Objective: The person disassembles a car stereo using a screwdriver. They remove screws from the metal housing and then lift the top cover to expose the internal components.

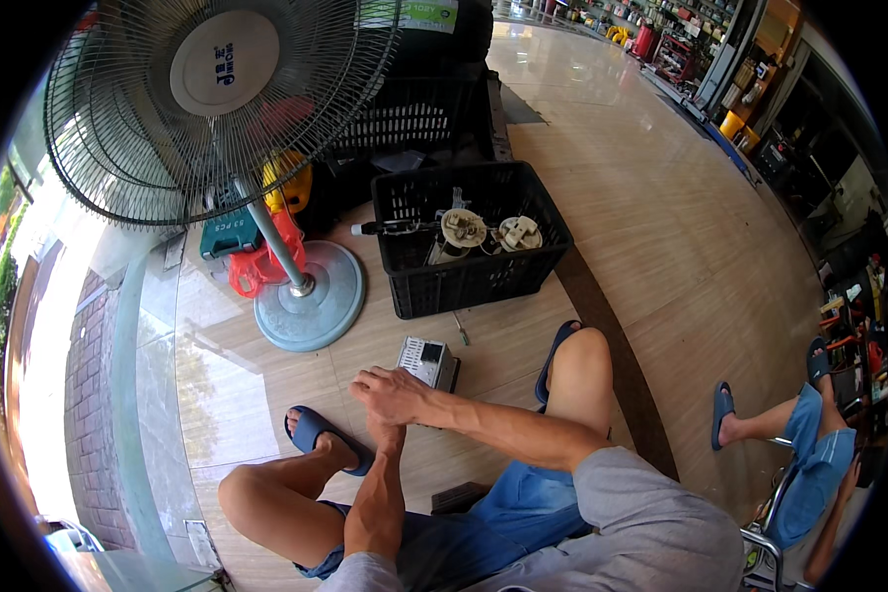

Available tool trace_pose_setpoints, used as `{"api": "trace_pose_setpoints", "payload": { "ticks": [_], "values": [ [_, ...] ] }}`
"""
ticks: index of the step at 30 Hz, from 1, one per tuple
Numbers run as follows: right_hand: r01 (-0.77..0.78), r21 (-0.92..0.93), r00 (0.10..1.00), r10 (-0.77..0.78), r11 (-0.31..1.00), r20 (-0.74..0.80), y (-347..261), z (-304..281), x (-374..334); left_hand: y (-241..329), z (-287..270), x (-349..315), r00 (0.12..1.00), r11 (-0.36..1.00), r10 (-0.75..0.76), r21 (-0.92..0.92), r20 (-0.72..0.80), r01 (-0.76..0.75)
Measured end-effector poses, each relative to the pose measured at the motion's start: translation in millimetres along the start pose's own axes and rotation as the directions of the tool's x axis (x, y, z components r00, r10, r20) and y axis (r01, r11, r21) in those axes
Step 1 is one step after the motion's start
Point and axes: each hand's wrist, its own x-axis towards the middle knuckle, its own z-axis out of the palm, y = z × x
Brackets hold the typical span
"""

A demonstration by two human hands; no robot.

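Metal box (420, 362): on the floor (651, 237), well in from its left edge.
Grip: right hand (395, 395) laps over left hand (386, 431); cannot tell what's held.
Handling: likely stiff, hefty; grasp opposite sides.

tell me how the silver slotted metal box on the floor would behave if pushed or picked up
The silver metal box looks stiff, given its straight-edged casing. It would probably slide rather than roll, with flat sides on a glossy floor. It may feel heavy for its size, as the casing looks metal, though the inside is hidden.
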Motion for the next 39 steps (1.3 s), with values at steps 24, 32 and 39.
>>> {"api": "trace_pose_setpoints", "payload": {
  "ticks": [24, 32, 39],
  "values": [
    [-0.012, -0.04, 0.985, 0.018, 0.999, 0.174, 2, 4, -1, -16, 6, 1, 0.997, 0.996, -0.047, -0.067, 0.063, 0.051],
    [-0.057, -0.008, 0.995, 0.058, 0.998, 0.083, -6, -5, 6, -17, 2, 5, 0.999, 0.996, -0.028, -0.081, -0.036, 0.025],
    [-0.097, 0.029, 0.973, 0.089, 0.995, 0.214, -8, -10, 7, -22, 1, 3, 0.992, 0.995, -0.1, 0.006, 0.073, 0.1]
  ]
}}
